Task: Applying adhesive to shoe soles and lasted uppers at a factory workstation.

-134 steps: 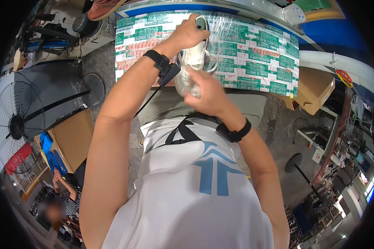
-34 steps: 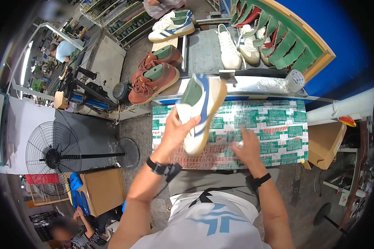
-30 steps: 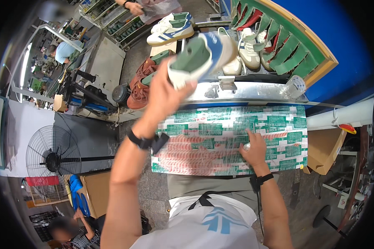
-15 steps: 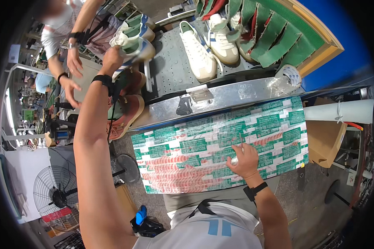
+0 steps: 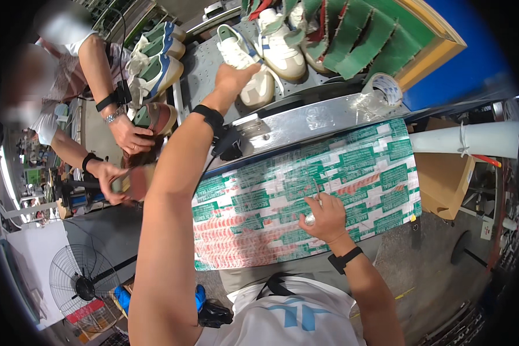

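My left hand (image 5: pixel 233 81) reaches over the grey conveyor (image 5: pixel 199 72) and is closed around the middle of a white sneaker (image 5: pixel 256 92) with a blue collar; the fingers' far side is partly hidden. A second white sneaker (image 5: pixel 285 55) stands just right of it. My right hand (image 5: pixel 326 219) is closed on a thin metal tool (image 5: pixel 316 187), with a whitish shiny end (image 5: pixel 309 219) showing below the thumb. It is held just over a board (image 5: pixel 380 213) covered in green, white and red tape, near my waist.
At the left, a co-worker's hands (image 5: pixel 132 135) hold reddish-brown shoes (image 5: pixel 155 118). White-and-blue sneakers (image 5: pixel 161 72) stand behind them. Green flaps (image 5: pixel 363 46) hang at the conveyor's wooden-edged opening. A tape roll (image 5: pixel 384 89) rests on the metal rail (image 5: pixel 305 118). A fan (image 5: pixel 81 282) stands lower left.
My left hand has moved right, from the white-and-blue sneakers at the left to the white sneaker on the conveyor. The co-worker's hands have taken hold of the reddish-brown shoes. My right hand keeps its tool.
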Demonstrator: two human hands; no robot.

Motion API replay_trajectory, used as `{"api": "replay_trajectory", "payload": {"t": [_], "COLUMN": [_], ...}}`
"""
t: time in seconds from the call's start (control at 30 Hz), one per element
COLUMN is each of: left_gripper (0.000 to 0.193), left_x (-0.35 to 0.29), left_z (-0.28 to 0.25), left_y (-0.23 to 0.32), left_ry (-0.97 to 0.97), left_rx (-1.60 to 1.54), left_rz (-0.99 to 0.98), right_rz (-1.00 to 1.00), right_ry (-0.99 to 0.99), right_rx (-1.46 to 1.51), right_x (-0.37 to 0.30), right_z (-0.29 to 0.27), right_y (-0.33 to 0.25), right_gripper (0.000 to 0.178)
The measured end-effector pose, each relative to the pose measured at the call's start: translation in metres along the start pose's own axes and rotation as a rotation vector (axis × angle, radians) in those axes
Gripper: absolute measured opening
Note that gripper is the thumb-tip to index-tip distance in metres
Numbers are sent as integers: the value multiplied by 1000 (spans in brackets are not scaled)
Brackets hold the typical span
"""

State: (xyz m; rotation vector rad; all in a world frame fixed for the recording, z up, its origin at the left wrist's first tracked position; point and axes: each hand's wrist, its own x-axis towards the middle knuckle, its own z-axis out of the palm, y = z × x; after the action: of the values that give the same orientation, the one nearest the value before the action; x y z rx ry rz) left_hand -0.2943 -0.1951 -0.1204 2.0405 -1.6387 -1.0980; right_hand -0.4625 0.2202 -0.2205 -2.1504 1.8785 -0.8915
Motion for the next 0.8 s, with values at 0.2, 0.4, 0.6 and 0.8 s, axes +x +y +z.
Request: {"api": "replay_trajectory", "payload": {"t": [0.2, 0.4, 0.6, 0.8], "left_gripper": [53, 43, 61, 77], "left_x": [18, -101, -309, -421], "left_z": [-69, -153, -101, 67], "left_y": [-52, -66, -165, -233], "left_ry": [-155, -166, 159, 306], "left_rx": [-402, -552, -368, -379], "left_rz": [174, 162, 249, 123], "right_rz": [-28, -57, -41, 259], "right_ry": [22, 50, 42, 193], "right_rx": [48, 29, 42, 394], "right_x": [-2, -3, -7, -15], "right_z": [1, -1, -2, -19], "right_y": [-1, -1, 5, 0], "right_gripper": [45, 40, 46, 84]}}
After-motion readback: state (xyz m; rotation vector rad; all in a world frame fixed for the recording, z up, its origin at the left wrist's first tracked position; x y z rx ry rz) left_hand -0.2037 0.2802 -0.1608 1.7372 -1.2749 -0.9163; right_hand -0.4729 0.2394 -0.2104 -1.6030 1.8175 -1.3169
